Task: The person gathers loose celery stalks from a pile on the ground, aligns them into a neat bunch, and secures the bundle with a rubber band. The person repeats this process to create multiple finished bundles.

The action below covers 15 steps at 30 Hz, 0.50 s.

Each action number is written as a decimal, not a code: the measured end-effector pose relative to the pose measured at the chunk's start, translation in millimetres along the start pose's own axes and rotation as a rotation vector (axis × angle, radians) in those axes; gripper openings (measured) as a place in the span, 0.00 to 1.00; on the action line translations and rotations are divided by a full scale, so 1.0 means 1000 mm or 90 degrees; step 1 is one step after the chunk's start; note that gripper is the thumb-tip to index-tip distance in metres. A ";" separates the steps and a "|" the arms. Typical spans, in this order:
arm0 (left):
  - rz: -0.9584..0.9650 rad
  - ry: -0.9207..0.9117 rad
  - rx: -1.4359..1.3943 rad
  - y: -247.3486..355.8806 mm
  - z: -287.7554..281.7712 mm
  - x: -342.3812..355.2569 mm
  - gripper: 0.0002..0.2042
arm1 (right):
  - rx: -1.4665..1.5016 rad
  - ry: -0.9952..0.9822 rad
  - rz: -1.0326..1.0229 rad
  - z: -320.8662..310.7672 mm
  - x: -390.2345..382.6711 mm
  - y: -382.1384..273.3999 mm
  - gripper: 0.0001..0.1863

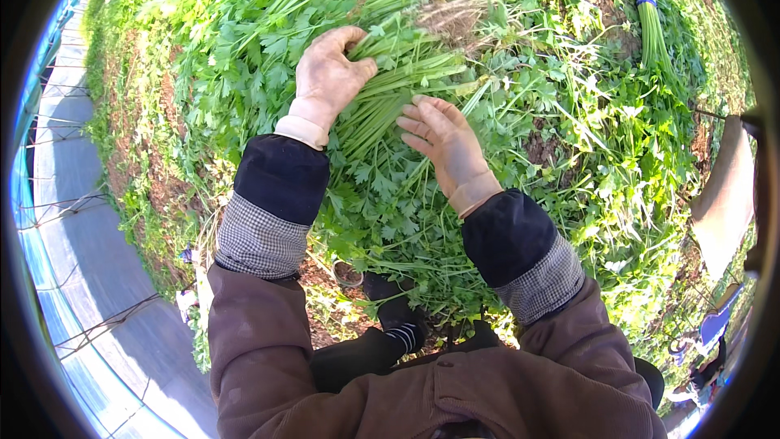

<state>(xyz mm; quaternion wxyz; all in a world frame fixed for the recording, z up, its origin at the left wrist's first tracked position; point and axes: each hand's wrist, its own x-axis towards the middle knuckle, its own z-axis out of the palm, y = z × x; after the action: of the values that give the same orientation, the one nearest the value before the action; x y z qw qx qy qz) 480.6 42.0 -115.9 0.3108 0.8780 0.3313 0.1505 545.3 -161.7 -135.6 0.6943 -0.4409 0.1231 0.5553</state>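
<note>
Item: green herb bunch [390, 89], roots up. My left hand [329, 73] fingers curled around stems; right hand [447, 142] fingers pressed together, flat against stems. Second tied bunch [654, 28] well apart.

- Outdoor veg/herb field, prob. a farm plot in full sun.
- Ground covered w/ low leafy green plants [617, 138] in a dense bed; bare reddish soil [146, 171] shows btwn them.
- Cut bunch of green stalks [650, 28] tied w/ a blue band lies on the bed, upper right.
- Grey plastic sheeting [89, 276] w/ cords runs along the left edge, like a tunnel cover.
</note>
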 end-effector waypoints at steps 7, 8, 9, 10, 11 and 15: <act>-0.053 -0.031 -0.163 -0.024 -0.005 -0.003 0.20 | -0.022 -0.007 -0.073 0.010 0.001 -0.006 0.31; -0.018 -0.024 -0.142 -0.021 -0.004 -0.007 0.20 | -0.007 0.002 -0.074 0.011 0.002 -0.007 0.33; 0.017 -0.017 -0.122 -0.016 -0.004 -0.013 0.20 | 0.007 0.001 -0.081 0.013 0.004 -0.007 0.35; 0.137 0.027 -0.033 -0.009 -0.002 -0.020 0.19 | 0.025 0.002 -0.068 0.015 0.005 -0.007 0.37; 0.199 0.024 0.066 0.000 -0.001 -0.029 0.20 | 0.054 0.004 -0.069 0.017 0.008 -0.007 0.38; 0.156 -0.118 0.389 0.035 0.015 -0.044 0.38 | 0.131 0.046 -0.070 0.022 0.017 -0.009 0.39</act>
<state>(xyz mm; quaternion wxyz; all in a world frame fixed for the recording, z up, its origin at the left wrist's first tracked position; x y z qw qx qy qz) 472.2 -15.1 -107.8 0.0420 0.9737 0.2237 0.0003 551.7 -133.7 -129.6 0.7605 -0.3933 0.1800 0.4843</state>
